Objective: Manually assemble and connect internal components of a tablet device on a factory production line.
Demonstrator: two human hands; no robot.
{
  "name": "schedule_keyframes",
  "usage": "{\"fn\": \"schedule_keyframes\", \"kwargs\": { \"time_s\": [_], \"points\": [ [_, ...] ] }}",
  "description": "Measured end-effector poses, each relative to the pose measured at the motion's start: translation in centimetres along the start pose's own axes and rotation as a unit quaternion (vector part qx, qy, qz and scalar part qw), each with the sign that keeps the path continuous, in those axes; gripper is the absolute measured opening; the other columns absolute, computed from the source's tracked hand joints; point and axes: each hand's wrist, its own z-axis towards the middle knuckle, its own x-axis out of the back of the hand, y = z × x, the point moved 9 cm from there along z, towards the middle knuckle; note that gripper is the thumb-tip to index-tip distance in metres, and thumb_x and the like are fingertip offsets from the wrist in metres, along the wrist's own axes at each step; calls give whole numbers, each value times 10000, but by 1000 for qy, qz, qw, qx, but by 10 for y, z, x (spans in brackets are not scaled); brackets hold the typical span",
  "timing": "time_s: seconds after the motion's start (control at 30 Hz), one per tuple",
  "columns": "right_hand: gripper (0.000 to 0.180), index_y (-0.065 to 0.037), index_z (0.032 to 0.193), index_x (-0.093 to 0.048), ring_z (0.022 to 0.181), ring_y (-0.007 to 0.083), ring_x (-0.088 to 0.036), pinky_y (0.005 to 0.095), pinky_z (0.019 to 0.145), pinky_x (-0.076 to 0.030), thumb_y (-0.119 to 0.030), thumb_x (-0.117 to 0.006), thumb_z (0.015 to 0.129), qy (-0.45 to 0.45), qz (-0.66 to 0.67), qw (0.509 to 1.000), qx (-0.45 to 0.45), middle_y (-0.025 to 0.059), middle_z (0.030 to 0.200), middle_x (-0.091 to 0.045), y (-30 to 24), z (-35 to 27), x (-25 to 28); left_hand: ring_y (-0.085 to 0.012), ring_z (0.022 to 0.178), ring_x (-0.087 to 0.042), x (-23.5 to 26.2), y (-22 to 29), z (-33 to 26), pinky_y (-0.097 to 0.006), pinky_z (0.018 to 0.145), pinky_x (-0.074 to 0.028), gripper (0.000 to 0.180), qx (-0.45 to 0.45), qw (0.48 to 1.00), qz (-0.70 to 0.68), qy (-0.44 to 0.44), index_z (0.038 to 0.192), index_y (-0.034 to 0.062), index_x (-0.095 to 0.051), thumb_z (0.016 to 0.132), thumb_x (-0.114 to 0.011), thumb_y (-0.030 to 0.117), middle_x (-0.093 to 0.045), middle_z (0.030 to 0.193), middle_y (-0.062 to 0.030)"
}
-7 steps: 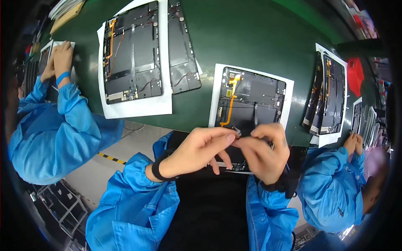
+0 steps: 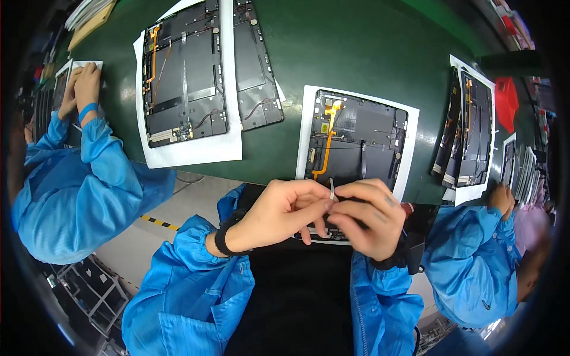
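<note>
Above the near half of an open tablet housing, my two hands meet fingertip to fingertip. My left hand pinches a small, thin whitish strip between thumb and index finger; its exact kind is not clear. Curled close against the strip, the fingers of my right hand seem to touch its other side, partly hiding it. An orange flex cable runs down the left side of the black housing, which lies on a white sheet. My hands cover part of the housing's near end.
To the left, another tablet housing lies on white paper, with a second housing beside it. More housings and a red container stand at right. Co-workers in blue sleeves sit on both sides of the green table.
The whitish strip has turned upright and shows more plainly between my fingers. My right hand's fingers have shifted and spread slightly around it; the left hand has barely moved.
</note>
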Motion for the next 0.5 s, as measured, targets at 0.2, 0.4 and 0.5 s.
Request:
{"fn": "schedule_keyframes", "kwargs": {
  "time_s": [0.2,0.4,0.5],
  "points": [
    [300,-48,980,-800,873,252,-723,346,715,-546,-19,-878,692,25,12,1000,11,67,1065,-762,7,1,1,-177,803,-757,3,8,-3,-273,595,-639,211,-80,995,46,24,1226,-92,-681,1040,-606,-28,-764,1021,-161],
    [362,-13,1007,-773,855,243,-731,326,662,-543,9,-860,657,44,-81,993,73,95,1065,-761,-4,0,0,-161,756,-734,5,15,-5,-277,639,-633,276,-148,983,108,18,1281,-52,-710,1029,-597,-60,-761,1018,-151],
    [355,6,1008,-756,835,238,-723,324,637,-541,7,-850,665,50,-87,992,83,110,1061,-755,-2,-2,-4,-150,737,-724,3,19,-7,-275,636,-619,290,-177,971,158,19,1292,-49,-708,1027,-591,-70,-757,1010,-145]
  ]
}}
